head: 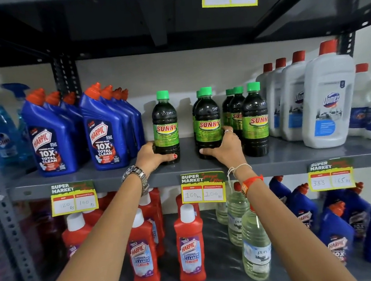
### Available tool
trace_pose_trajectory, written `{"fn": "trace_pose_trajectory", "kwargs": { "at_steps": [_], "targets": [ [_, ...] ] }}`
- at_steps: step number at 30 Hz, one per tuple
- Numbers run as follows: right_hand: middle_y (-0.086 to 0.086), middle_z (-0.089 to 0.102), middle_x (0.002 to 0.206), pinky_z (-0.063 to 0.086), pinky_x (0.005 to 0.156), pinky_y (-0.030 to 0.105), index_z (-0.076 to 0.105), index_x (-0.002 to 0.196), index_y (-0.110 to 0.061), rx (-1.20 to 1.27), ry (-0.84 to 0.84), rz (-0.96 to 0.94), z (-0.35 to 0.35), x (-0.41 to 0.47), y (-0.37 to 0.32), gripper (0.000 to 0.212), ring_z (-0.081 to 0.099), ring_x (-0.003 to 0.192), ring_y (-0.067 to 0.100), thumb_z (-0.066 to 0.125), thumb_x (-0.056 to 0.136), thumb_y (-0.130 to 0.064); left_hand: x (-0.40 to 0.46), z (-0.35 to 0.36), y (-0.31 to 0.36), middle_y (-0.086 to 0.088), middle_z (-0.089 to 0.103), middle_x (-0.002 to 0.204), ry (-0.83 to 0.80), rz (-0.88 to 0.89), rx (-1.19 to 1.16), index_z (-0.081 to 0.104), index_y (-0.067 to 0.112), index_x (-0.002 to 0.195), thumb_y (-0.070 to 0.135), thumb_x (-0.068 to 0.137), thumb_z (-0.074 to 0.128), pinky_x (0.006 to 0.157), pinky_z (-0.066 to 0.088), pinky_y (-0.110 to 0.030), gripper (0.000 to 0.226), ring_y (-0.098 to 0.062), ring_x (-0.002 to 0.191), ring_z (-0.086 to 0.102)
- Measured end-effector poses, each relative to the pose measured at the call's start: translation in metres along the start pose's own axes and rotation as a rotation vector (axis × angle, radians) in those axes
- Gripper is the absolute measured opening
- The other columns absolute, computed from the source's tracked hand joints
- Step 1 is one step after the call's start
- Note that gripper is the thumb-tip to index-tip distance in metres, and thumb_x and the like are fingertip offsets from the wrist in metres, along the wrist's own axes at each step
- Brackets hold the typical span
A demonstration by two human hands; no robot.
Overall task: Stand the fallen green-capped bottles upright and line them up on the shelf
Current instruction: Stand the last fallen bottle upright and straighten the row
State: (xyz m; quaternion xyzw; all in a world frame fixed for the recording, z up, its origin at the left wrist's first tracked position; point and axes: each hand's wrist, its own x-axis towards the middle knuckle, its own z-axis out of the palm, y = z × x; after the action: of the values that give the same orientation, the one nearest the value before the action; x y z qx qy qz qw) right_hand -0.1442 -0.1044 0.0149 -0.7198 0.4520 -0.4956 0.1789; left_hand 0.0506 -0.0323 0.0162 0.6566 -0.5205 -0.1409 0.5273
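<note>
Several dark green-capped Sunny bottles stand upright on the grey middle shelf. My left hand grips the base of the leftmost bottle, which stands alone. My right hand wraps the base of the front bottle of the middle column, with another bottle right behind it. To the right, a third column is led by a front bottle with two more behind. No green-capped bottle lies on its side in view.
Blue Harpic bottles crowd the shelf left of the green-capped ones; white Domex jugs stand to the right. The upper shelf's underside hangs low overhead. Red Harpic bottles and clear bottles fill the shelf below.
</note>
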Motion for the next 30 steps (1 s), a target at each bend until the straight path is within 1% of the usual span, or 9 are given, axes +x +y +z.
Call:
{"fn": "trace_pose_trajectory", "kwargs": {
  "at_steps": [2,5,7,12,15,18,20,25,30],
  "targets": [
    [0.016,0.055,0.128,0.044,0.102,0.042,0.043,0.130,-0.003,0.035,0.100,-0.029,-0.003,-0.005,0.001,0.084,0.050,0.122,0.030,0.085,0.064,-0.030,-0.001,-0.002,0.000,-0.014,0.060,0.123,-0.002,0.007,0.030,0.052,0.006,0.120,0.021,0.061,0.082,0.099,0.041,-0.042,0.067,-0.026,0.110,0.055],
    [0.009,0.058,0.116,0.051,0.089,0.040,0.049,0.124,-0.013,0.114,0.287,-0.039,-0.016,-0.016,0.006,0.065,0.059,0.101,0.023,0.081,0.068,-0.022,-0.006,-0.004,0.000,-0.011,0.056,0.128,0.005,0.025,0.112,0.046,0.008,0.127,0.033,0.066,0.078,0.093,0.041,-0.033,0.074,-0.025,0.114,0.053],
    [0.010,0.054,0.114,0.050,0.086,0.037,0.051,0.119,-0.013,0.146,0.383,-0.034,-0.027,-0.020,0.012,0.055,0.055,0.091,0.019,0.077,0.070,-0.015,-0.017,-0.004,-0.001,-0.008,0.053,0.131,0.040,0.077,0.209,0.041,0.010,0.132,0.043,0.073,0.070,0.087,0.039,-0.032,0.074,-0.026,0.115,0.051],
    [0.017,0.041,0.130,0.038,0.097,0.037,0.043,0.127,-0.007,0.064,0.498,0.060,-0.048,-0.014,0.026,0.071,0.044,0.117,0.033,0.078,0.066,-0.015,-0.047,-0.014,-0.011,-0.008,0.056,0.130,0.188,0.146,0.530,0.038,0.015,0.137,0.061,0.079,0.050,0.081,0.044,-0.038,0.074,-0.028,0.114,0.053],
    [0.019,0.035,0.140,0.029,0.102,0.036,0.034,0.136,-0.002,-0.059,0.424,0.134,-0.060,-0.008,0.032,0.086,0.033,0.128,0.036,0.080,0.066,-0.022,-0.053,-0.016,-0.018,-0.013,0.065,0.114,0.142,0.150,0.747,0.042,0.012,0.134,0.073,0.075,0.031,0.082,0.045,-0.039,0.085,-0.029,0.105,0.058],
    [0.020,0.031,0.145,0.024,0.110,0.038,0.022,0.143,0.001,-0.061,0.231,0.144,-0.070,0.005,0.040,0.100,0.027,0.136,0.036,0.081,0.067,-0.024,-0.053,-0.012,-0.026,-0.011,0.054,0.132,0.136,0.220,0.926,0.051,0.009,0.127,0.066,0.082,0.020,0.102,0.032,-0.042,0.079,-0.025,0.119,0.050],
    [0.020,0.033,0.144,0.024,0.116,0.040,0.018,0.144,0.004,-0.014,0.076,0.185,-0.075,0.014,0.044,0.104,0.028,0.138,0.036,0.083,0.066,-0.020,-0.054,-0.010,-0.027,-0.010,0.051,0.136,0.170,0.246,0.941,0.053,0.009,0.125,0.059,0.087,0.026,0.101,0.035,-0.041,0.068,-0.024,0.121,0.048],
    [0.011,0.052,0.125,0.037,0.104,0.032,0.030,0.135,0.000,0.135,-0.055,0.274,-0.085,0.020,0.052,0.081,0.047,0.121,0.023,0.077,0.069,-0.001,-0.062,-0.007,-0.023,-0.010,0.055,0.131,0.222,0.247,0.960,0.056,0.009,0.122,0.053,0.088,0.034,0.091,0.041,-0.040,0.059,-0.027,0.115,0.053],
    [0.017,0.056,0.130,0.038,0.104,0.034,0.036,0.129,-0.001,0.147,-0.005,0.283,-0.084,0.022,0.054,0.077,0.050,0.125,0.031,0.080,0.066,-0.001,-0.063,-0.005,-0.022,-0.010,0.058,0.128,0.263,0.247,0.954,0.059,0.009,0.119,0.053,0.088,0.036,0.089,0.042,-0.040,0.058,-0.027,0.112,0.056]
  ]
}}
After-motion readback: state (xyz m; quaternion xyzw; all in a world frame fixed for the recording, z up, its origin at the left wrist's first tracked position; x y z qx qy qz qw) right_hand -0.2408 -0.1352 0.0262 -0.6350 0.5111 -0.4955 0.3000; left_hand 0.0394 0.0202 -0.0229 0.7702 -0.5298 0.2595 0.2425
